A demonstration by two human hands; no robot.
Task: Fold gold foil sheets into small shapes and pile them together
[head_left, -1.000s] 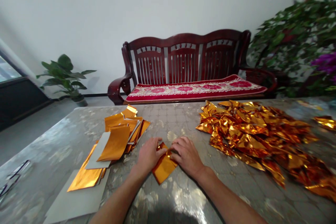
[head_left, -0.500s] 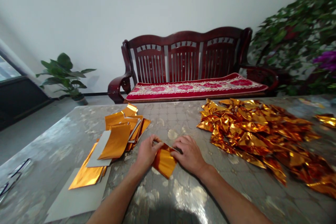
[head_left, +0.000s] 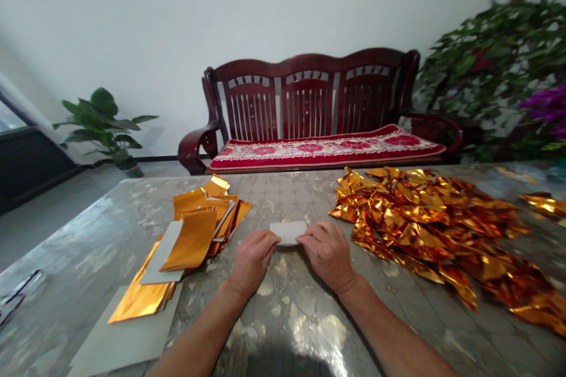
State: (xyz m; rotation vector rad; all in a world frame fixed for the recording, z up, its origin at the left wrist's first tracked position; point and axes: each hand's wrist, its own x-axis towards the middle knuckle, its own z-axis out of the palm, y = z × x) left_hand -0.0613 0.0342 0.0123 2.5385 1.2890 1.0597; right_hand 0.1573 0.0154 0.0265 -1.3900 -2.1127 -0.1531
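Observation:
My left hand (head_left: 252, 259) and my right hand (head_left: 329, 253) rest side by side on the marbled table (head_left: 300, 324), fingers curled down onto a small sheet of paper (head_left: 288, 232). Only its white back shows, sticking out beyond my fingertips; the rest is hidden under both hands. A loose stack of flat gold foil sheets (head_left: 194, 238) lies to the left of my left hand. A big heap of crumpled, folded gold foil pieces (head_left: 437, 230) spreads to the right of my right hand.
A grey card sheet (head_left: 121, 339) lies at the near left under the gold sheets. Eyeglasses (head_left: 13, 300) sit at the table's left edge. Behind the table stand a dark wooden bench with a red cushion (head_left: 318, 147), a potted plant (head_left: 104, 126) and a leafy bush (head_left: 495, 70).
The gold sheet between my hands was lifted off the table, turned over and laid down farther away, so its white back now shows. Both hands moved forward with it.

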